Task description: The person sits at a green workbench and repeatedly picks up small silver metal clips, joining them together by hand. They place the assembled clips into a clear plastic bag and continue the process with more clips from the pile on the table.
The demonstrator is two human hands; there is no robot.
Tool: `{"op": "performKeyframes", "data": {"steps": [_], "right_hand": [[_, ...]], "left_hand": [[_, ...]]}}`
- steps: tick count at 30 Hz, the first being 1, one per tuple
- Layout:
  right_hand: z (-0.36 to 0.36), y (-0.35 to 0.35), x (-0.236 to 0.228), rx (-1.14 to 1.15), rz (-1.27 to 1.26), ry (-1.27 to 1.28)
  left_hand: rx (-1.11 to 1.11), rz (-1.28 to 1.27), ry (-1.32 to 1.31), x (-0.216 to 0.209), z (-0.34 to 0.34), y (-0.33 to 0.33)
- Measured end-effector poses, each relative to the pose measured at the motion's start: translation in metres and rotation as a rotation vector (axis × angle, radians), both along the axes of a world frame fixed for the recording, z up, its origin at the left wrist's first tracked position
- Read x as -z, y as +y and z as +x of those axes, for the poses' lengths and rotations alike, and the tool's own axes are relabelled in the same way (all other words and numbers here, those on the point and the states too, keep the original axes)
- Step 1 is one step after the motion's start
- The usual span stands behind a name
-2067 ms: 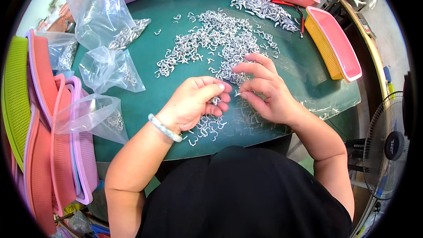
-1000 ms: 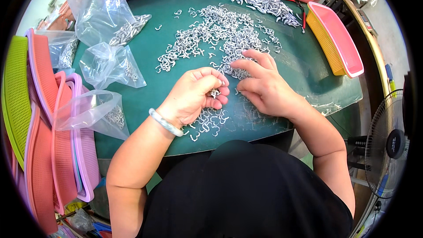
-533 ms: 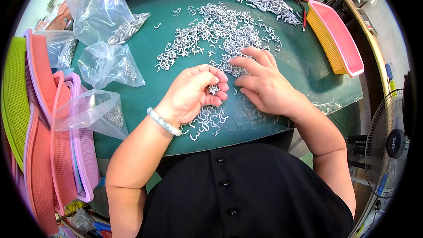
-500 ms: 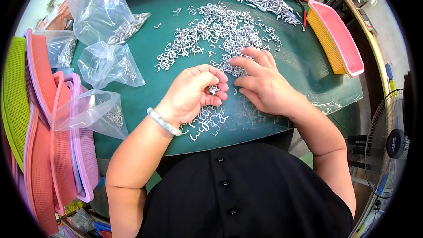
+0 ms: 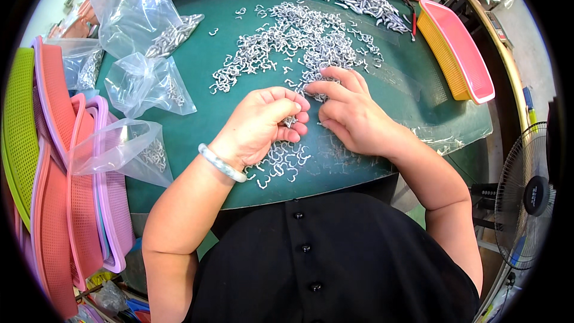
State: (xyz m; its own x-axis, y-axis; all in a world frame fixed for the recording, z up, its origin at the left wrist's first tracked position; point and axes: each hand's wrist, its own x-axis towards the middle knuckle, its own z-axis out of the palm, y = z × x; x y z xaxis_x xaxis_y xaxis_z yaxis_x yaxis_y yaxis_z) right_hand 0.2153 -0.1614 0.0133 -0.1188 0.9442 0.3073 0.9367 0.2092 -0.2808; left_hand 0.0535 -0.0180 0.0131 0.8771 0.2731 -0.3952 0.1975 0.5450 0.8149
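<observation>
My left hand (image 5: 260, 121) is closed with its palm partly turned up, and several small silver curved metal hooks (image 5: 289, 121) show in its curled fingers. Just to the right, my right hand (image 5: 360, 113) reaches over the near edge of a big loose pile of the same hooks (image 5: 293, 36). Its fingers are bent and apart, and no hook shows gripped between them. A smaller scatter of hooks (image 5: 278, 164) lies on the green tabletop (image 5: 353, 173) below my left hand. On my left wrist sits a pale bangle (image 5: 221, 163).
Clear plastic bags (image 5: 149, 87) with metal pieces lie at the left, beside stacked perforated baskets (image 5: 54, 167). At the far right are grey elongated pieces (image 5: 365, 6), red-handled pliers (image 5: 412, 21) and a pink-and-yellow basket (image 5: 457, 54). A fan (image 5: 526, 194) stands off the right edge.
My right hand has shifted slightly left, closer to my left hand, over the pile's near edge. The left hand stays closed in nearly the same place.
</observation>
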Motion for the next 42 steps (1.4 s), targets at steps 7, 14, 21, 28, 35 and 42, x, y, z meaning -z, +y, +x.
{"op": "performKeyframes", "data": {"steps": [7,14,21,28,35,42], "right_hand": [[0.0,-0.001,-0.001,-0.049,0.042,-0.048],[-0.007,0.001,-0.009,-0.052,0.311,-0.058],[-0.008,0.005,-0.004,-0.031,0.397,0.038],[-0.005,0.004,-0.001,0.046,0.367,0.109],[-0.004,0.004,0.0,0.024,0.377,0.102],[-0.001,-0.001,-0.005,0.068,0.284,0.101]], "left_hand": [[0.01,0.0,-0.002,0.002,0.0,0.0],[0.097,-0.061,0.049,-0.002,0.0,-0.002],[0.074,0.011,-0.006,0.002,0.0,-0.009],[0.04,0.193,-0.051,0.003,0.002,-0.013],[0.019,0.174,-0.084,0.002,0.0,-0.015],[0.02,0.219,-0.066,0.002,0.001,-0.014]]}}
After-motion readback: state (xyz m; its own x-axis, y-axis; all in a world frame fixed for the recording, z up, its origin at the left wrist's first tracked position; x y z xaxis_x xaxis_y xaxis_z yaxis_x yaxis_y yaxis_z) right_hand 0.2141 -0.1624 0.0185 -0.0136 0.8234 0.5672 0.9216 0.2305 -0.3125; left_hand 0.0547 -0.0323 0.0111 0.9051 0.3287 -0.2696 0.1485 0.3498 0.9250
